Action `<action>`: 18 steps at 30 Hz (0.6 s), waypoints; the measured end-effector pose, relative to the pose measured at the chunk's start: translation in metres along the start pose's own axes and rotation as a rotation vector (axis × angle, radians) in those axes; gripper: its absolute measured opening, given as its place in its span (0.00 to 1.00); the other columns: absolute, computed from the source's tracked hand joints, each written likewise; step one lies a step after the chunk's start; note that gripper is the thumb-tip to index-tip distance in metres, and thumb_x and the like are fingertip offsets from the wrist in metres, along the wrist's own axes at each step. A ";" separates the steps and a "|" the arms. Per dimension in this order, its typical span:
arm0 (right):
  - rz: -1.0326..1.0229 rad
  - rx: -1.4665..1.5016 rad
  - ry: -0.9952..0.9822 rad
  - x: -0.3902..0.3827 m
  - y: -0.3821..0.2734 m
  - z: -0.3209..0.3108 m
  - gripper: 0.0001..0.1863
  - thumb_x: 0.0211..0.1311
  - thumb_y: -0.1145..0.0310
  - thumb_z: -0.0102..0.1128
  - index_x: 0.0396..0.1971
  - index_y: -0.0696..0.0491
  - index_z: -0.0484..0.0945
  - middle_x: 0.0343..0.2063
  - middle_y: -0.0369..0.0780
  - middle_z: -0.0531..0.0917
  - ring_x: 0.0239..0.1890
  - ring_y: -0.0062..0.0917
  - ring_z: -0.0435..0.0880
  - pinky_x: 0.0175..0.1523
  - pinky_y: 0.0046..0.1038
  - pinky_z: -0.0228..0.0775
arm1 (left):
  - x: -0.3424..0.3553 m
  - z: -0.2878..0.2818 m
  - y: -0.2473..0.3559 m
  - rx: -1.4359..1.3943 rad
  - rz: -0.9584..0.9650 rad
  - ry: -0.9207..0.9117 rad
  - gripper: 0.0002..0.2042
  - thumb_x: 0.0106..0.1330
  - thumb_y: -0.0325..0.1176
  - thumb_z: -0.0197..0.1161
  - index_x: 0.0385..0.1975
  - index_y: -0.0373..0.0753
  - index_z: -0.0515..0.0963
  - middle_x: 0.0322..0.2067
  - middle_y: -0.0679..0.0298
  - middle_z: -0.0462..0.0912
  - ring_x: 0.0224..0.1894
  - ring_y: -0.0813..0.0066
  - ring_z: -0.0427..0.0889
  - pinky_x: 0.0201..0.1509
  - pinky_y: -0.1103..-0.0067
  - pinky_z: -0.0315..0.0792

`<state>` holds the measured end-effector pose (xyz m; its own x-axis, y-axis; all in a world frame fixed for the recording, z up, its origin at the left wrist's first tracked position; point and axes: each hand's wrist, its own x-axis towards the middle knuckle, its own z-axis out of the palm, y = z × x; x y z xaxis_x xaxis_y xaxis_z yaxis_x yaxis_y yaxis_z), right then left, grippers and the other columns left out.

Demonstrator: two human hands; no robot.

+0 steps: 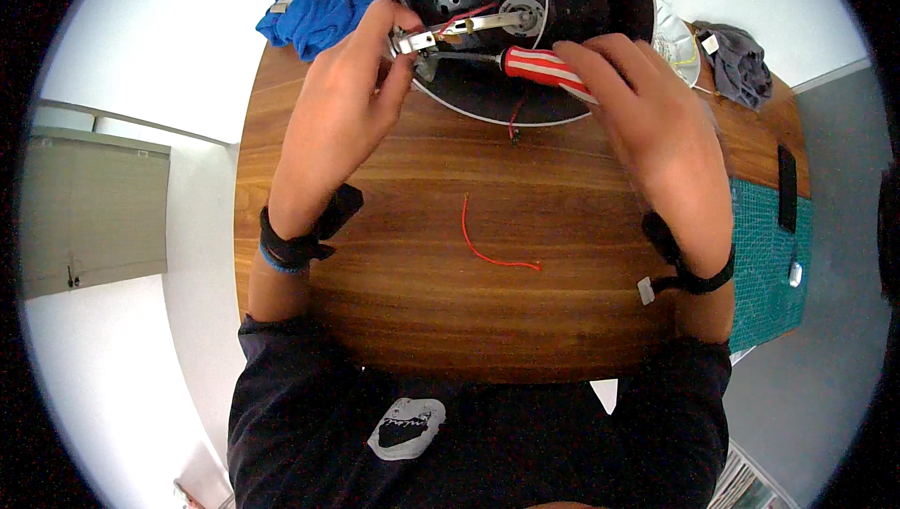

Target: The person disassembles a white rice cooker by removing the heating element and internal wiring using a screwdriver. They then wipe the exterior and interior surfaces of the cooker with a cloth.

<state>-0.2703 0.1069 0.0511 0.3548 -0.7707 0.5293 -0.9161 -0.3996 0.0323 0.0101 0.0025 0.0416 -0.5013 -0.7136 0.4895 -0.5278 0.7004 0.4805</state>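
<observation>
At the far edge of the table, a round black appliance housing (595,3) with a pale rim stands with its inside showing. Across it runs a metal strip (473,27), with red and white wires around it. My left hand (342,106) pinches the strip's left end at the rim. A screwdriver (547,70) with a red-and-white striped handle lies in the grip of my right hand (661,125). Its shaft points left to the end of the strip, close to my left fingertips; the exact contact at the tip is unclear. A short red wire (478,248) lies between my forearms.
Behind my left hand is a bundled blue cloth (323,23). To the right of the housing are a clear plastic bag (677,38) and a dark grey cloth (741,67). A green cutting mat (764,298) on the right bears a flat black object (787,188) and a small white item (795,274).
</observation>
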 end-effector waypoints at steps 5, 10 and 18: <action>-0.028 -0.148 -0.085 0.000 -0.001 -0.008 0.23 0.63 0.70 0.64 0.58 0.38 0.81 0.44 0.33 0.79 0.42 0.29 0.87 0.34 0.34 0.82 | -0.002 0.001 -0.003 -0.009 -0.030 -0.005 0.16 0.70 0.22 0.67 0.55 0.41 0.76 0.28 0.51 0.83 0.31 0.52 0.87 0.36 0.65 0.77; -0.131 -0.123 0.038 0.007 0.003 -0.007 0.23 0.61 0.70 0.64 0.57 0.38 0.82 0.43 0.35 0.78 0.43 0.30 0.85 0.37 0.34 0.83 | -0.002 0.000 0.000 0.020 -0.030 -0.003 0.16 0.70 0.23 0.67 0.56 0.42 0.78 0.28 0.51 0.83 0.31 0.52 0.88 0.36 0.65 0.78; 0.000 0.141 0.109 0.007 -0.004 0.002 0.22 0.67 0.65 0.73 0.59 0.53 0.81 0.45 0.42 0.80 0.46 0.44 0.84 0.50 0.42 0.81 | 0.001 -0.001 0.001 0.057 -0.041 -0.006 0.17 0.69 0.23 0.67 0.57 0.41 0.78 0.27 0.49 0.84 0.31 0.51 0.89 0.35 0.64 0.79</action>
<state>-0.2637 0.1023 0.0529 0.3256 -0.7156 0.6180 -0.8782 -0.4711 -0.0828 0.0103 0.0026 0.0431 -0.4825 -0.7415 0.4663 -0.5857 0.6689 0.4578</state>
